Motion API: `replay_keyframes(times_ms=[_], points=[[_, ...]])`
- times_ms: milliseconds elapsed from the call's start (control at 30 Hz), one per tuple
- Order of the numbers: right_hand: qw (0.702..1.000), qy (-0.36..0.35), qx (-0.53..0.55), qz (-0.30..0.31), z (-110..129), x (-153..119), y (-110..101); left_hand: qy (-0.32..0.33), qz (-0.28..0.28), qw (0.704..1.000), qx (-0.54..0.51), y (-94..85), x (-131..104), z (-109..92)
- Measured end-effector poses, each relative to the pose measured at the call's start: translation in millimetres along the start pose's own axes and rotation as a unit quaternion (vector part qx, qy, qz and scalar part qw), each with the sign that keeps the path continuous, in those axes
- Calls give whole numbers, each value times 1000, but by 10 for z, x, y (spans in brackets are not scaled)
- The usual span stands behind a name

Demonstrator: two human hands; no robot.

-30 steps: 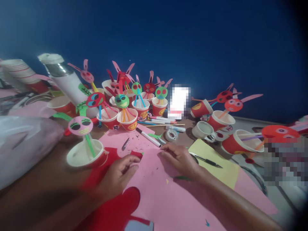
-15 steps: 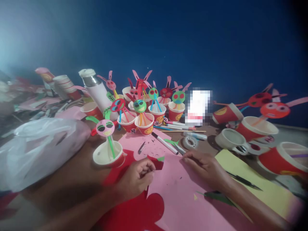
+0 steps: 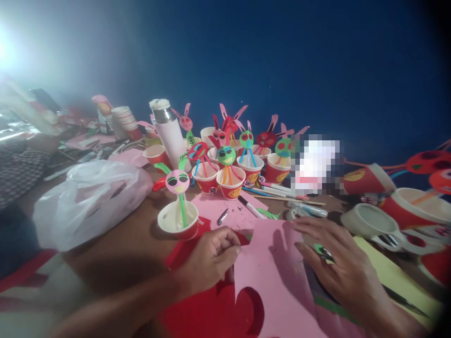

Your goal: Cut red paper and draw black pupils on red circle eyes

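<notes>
My left hand (image 3: 216, 256) is closed at the left edge of a pink paper sheet (image 3: 271, 263), its fingertips pinching the paper's edge. Over the sheet's right edge is my right hand (image 3: 338, 263), its fingers spread apart and a small shiny object partly seen beneath them. Red paper (image 3: 204, 310) lies at and below my left hand, and a curved cut-out shows in the pink sheet's left side. Just beyond my left hand stands a paper cup (image 3: 165, 230) with a pink paper face (image 3: 177, 182) on a green straw.
Several red cups with paper faces stand behind. A white flask (image 3: 171, 136), a plastic bag (image 3: 91, 202), markers (image 3: 250, 206), a tape roll (image 3: 295, 214), a pale mug (image 3: 369, 220) and yellow paper (image 3: 419, 291) surround the work area. A person's checked sleeve (image 3: 21, 173) is at the left.
The view has turned left, so the objects sit farther right. My right hand has opened and moved nearer over the pink sheet's right edge. My left hand remains at its left edge.
</notes>
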State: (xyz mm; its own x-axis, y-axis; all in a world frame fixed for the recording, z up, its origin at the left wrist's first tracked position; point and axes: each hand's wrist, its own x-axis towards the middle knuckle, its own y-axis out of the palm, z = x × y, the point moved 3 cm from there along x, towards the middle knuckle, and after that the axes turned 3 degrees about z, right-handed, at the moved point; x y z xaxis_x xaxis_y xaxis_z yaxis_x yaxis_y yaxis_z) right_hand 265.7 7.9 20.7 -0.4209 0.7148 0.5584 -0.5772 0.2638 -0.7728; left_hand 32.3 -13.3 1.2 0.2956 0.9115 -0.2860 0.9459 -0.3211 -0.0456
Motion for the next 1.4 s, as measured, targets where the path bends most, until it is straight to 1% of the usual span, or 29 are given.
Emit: replay_keyframes(times_ms=[133, 200, 267, 333, 467, 567, 633, 700, 733, 767, 867, 967, 1033, 1067, 1133, 1200, 1233, 1300, 1333, 1400], points=[[997, -75, 1, 10, 207, -23, -16, -10, -20, 999, -36, -20, -81, -13], [994, -107, 5, 21, 313, -35, -14, -20, -34, 996, -80, -17, -115, 34], [992, -123, 11, 29, 401, -37, -14, -33, -48, 991, -122, -4, -135, 98], [992, -121, 24, 38, 455, -30, -7, -44, -59, 987, -141, 14, -142, 154], [991, -97, 51, 73, 492, -31, 50, -48, -61, 986, -147, 40, -129, 221], [987, -99, 67, 104, 542, -43, 95, -50, -54, 988, -139, 40, -118, 263], [986, -102, 73, 112, 574, -35, 94, -57, -48, 990, -121, 28, -120, 295], [988, -89, 78, 101, 555, -4, 61, -68, -37, 993, -91, 5, -130, 317], [990, -75, 80, 91, 515, 17, 33, -79, -13, 994, -71, -2, -138, 323], [992, -56, 80, 80, 453, 39, 0, -80, -12, 995, -58, -26, -150, 318], [996, 31, 72, 53, 173, 93, -104, -66, -11, 997, -28, -114, -205, 261], [985, 133, 93, 56, -91, 107, -163, -75, 12, 997, -1, -191, -271, 227], [971, 179, 134, 81, -154, 103, -153, -92, 36, 995, 14, -219, -298, 243], [964, 188, 156, 107, -139, 100, -131, -95, 43, 994, 20, -227, -303, 256], [954, 173, 177, 170, -33, 95, -68, -92, 47, 994, 26, -224, -291, 278], [948, 146, 166, 227, 101, 81, 2, -86, 53, 995, 25, -196, -265, 278], [948, 138, 151, 246, 149, 69, 31, -81, 53, 995, 24, -180, -253, 264], [948, 138, 127, 258, 173, 41, 61, -66, 32, 997, 28, -168, -253, 212], [949, 142, 119, 255, 145, 28, 59, -56, 7, 998, 35, -178, -271, 181], [954, 166, 120, 218, 20, 19, 19, -22, -79, 994, 78, -231, -353, 119]])
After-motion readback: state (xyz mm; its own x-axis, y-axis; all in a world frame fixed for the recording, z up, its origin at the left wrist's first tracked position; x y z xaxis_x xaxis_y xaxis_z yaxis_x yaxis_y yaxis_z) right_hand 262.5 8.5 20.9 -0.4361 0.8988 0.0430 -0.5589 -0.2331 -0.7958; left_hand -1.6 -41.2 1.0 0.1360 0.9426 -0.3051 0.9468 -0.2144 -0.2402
